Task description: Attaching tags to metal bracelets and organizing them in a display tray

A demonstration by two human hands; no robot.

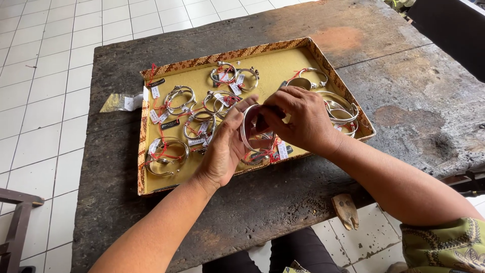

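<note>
My left hand and my right hand together hold a silver bangle upright above a shallow tray. The left fingers support its left rim; the right fingers pinch its right side. A white tag on red thread hangs just below the bangle. The tray has a mustard-yellow floor and a woven patterned rim. In it lie several silver bracelets with red threads and small tags.
The tray rests on a dark, worn wooden table. A small clear plastic bag lies left of the tray. A wooden peg sticks out under the near table edge. White floor tiles surround the table.
</note>
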